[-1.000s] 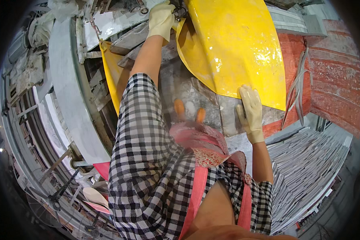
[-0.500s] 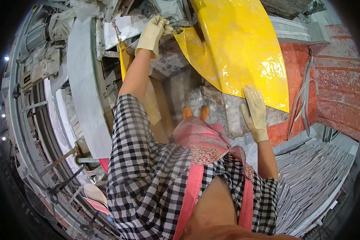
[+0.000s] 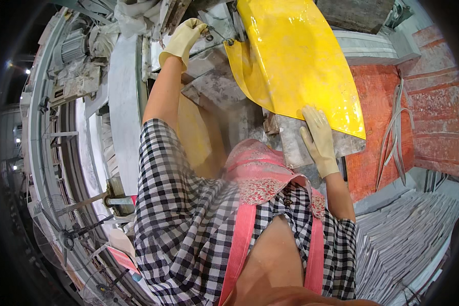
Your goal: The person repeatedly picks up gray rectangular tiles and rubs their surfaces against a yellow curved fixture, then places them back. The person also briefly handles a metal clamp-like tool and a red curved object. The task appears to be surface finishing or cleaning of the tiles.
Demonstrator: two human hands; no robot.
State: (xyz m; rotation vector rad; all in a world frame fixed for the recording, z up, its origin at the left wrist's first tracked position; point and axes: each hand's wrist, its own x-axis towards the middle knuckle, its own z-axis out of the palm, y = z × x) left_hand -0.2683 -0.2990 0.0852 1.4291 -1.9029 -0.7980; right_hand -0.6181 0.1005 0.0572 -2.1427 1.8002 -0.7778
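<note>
A glossy yellow plastic sheet drapes over the work surface in front of me, its left corner folded and hanging. From that corner a thin dark cord runs to my left hand, gloved in cream rubber. The left fingers are curled closed at the cord's end, beside a small dark ring. My right hand, in a matching glove, lies with fingers stretched out. Its fingertips rest on the near edge of the sheet, and the palm is over a grey stone-like slab.
Orange-red sheeting with loose grey straps lies to the right. Below it stands a dense stack of thin grey slabs. At left are a pale long panel, a motor and a fan.
My left hand has moved left, away from the sheet's corner, and the cord between them now shows. The right hand stays at the sheet's edge. My boots have gone out of sight.
</note>
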